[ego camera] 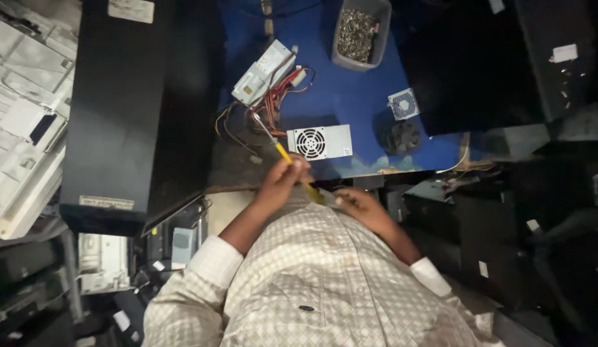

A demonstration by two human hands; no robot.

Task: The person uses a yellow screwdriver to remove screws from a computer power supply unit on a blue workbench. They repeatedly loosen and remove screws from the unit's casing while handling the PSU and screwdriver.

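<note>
Left hand [283, 180] closed around yellow-handled screwdriver [281, 149], right hand [360, 204] curled near its butt

The screwdriver [281, 149] handle's end is hidden between both hands, and the grey bin [360, 33] is cut off at the top edge.

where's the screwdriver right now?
Head view, centre: the yellow-handled screwdriver is in the left hand, shaft pointing up-left toward the wire bundle, just left of the grey power supply.
</note>
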